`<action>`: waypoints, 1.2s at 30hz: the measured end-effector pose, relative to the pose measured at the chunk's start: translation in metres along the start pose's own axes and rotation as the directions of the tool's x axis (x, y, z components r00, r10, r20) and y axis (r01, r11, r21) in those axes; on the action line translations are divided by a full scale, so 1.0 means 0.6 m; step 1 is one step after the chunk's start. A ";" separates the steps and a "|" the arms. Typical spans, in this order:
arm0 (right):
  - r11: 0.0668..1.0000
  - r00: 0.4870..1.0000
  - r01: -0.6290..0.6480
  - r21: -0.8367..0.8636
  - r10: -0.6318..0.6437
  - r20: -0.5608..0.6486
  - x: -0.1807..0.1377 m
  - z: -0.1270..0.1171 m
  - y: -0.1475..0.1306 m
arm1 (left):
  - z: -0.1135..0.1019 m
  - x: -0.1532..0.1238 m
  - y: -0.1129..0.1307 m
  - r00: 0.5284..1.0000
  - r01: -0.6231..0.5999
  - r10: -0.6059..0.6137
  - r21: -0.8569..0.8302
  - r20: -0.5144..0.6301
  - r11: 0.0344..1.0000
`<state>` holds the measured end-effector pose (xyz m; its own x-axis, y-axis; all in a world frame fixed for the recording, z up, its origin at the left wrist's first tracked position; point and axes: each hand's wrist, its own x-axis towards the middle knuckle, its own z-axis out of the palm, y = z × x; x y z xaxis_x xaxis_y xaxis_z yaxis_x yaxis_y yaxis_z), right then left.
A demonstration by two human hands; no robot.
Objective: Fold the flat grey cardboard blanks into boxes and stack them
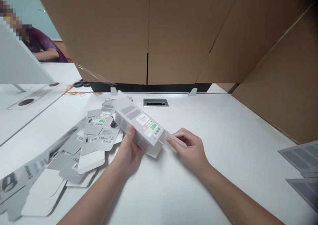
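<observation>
A grey printed carton [139, 119] with stickers and a barcode on its upper face is tilted above the white table. My left hand [130, 148] is wrapped round its near side, thumb along the edge. At the carton's right end the flaps stand out, and my right hand [191, 147] pinches the white end flap [176, 140] between thumb and fingers. Just left of my left hand lies a heap of flattened grey cartons [99, 135], several overlapping with white flaps showing.
Tall brown cardboard panels [119, 36] stand along the back and right. Grey printed cartons [300, 158] lie at the right edge. A metal cable slot [156, 102] is set in the white table [223, 129]. Rubber bands [74, 93] and black rings lie back left, with a person [42, 47] beyond.
</observation>
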<state>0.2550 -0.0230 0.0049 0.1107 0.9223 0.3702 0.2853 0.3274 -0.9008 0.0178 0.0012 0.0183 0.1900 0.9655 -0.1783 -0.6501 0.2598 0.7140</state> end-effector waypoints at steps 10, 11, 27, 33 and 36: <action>0.948 0.939 0.311 -0.058 -0.317 -0.132 -0.007 0.011 0.011 | 0.004 0.006 0.008 0.988 0.004 -0.009 -0.033 -0.156 0.999; 0.946 0.938 0.318 -0.060 -0.323 -0.129 -0.006 0.010 0.012 | 0.008 0.006 0.011 0.983 0.018 -0.026 -0.046 -0.184 0.999; 0.984 0.992 0.121 -0.127 -0.118 0.034 0.005 -0.001 0.008 | 0.006 0.012 0.007 0.988 -0.082 0.065 -0.121 -0.138 0.989; 0.976 0.963 -0.213 0.044 0.202 0.180 0.005 0.002 0.008 | 0.004 0.014 0.013 0.987 -0.131 0.114 -0.150 -0.117 0.980; 0.966 0.953 -0.233 0.114 0.203 0.226 0.001 0.003 0.004 | 0.002 0.015 0.013 0.990 -0.114 0.098 -0.162 -0.101 0.980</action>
<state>0.2542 -0.0214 0.0025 -0.0520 0.9916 0.1181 0.1407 0.1244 -0.9822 0.0155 0.0122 0.0230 0.0500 0.9834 -0.1747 -0.7780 0.1480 0.6106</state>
